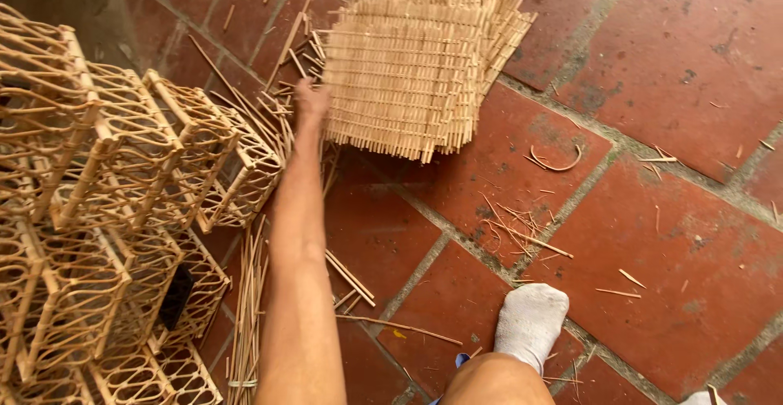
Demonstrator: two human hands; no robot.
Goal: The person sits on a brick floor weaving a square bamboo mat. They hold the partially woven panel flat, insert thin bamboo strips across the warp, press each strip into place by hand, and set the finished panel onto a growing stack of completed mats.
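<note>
A stack of woven bamboo panels (416,58) lay on the red tiled floor (685,70) at about twelve o'clock in the view, its slat ends fanned out unevenly along the lower edge. The left hand (311,99) reached to the stack's nine o'clock edge, touching or just beside it among loose bamboo sticks (269,115); whether its fingers were curled or spread could not be told from behind. The right hand was out of view. The panels looked light and fairly stiff, yet springy and prone to sliding over one another, with splintery ends; a pinch across the woven middle of an edge seemed the safer hold. At nine o'clock stood stacked rattan frames (106,209), and at five o'clock a foot in a white sock (530,315) rested on the tiles among scattered splinters.
</note>
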